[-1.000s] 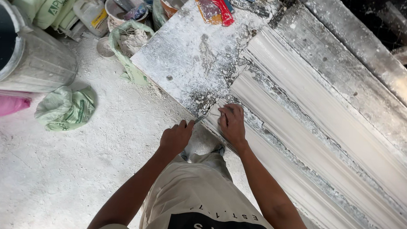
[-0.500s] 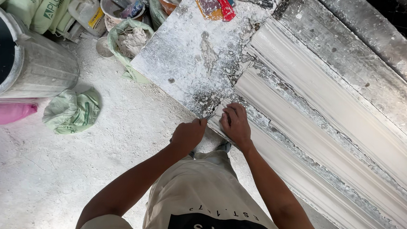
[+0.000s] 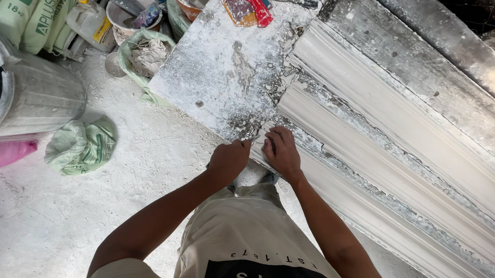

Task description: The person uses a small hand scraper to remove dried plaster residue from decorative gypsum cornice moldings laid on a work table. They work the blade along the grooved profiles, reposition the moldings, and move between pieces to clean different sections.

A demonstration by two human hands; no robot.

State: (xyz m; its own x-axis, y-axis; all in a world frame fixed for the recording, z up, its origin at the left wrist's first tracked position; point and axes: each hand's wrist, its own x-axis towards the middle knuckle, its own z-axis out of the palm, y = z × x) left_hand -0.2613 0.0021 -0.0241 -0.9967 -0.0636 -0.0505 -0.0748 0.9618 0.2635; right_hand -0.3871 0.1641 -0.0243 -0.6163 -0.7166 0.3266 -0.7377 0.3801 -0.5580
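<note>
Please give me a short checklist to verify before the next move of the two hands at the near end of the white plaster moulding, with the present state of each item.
1. Right hand lies flat on the near end of the plaster moulding: ok.
2. Left hand is closed in a grip at the corner of the dusty table top; what it holds: cannot tell.
3. Both hands are close together at the same spot: ok.
4. Moulding surface is clean: not ok, grey crumbs lie along its edges.
5. Floor beside the table is free: not ok, a crumpled green sack and a metal bin stand there.
</note>
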